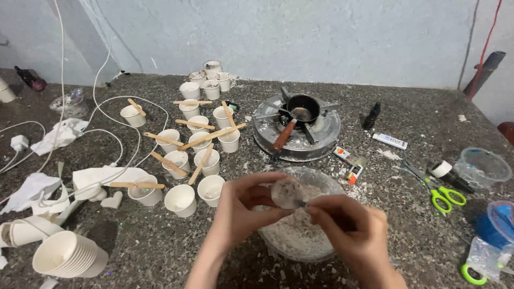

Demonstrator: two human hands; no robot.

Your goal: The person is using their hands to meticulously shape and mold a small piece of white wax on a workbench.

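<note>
Over the near edge of a speckled stone counter (407, 96), a person's left hand (242, 206) pinches a small clear round cup (287, 192) between thumb and fingertips, holding it just above a glass bowl (327, 184) of white flakes. The right hand (350, 229) is closed on a thin tool touching the cup's rim; what the tool is cannot be told. Toward the left side stand small white paper cups (181, 199), several crossed by wooden sticks (211, 137), and a stack of cups (67, 255) lies at the near left corner. Behind the bowl, a small dark pan (302, 111) with a wooden handle sits on a round metal burner (326, 134). Green-handled scissors (447, 196) lie near the right edge.
</note>
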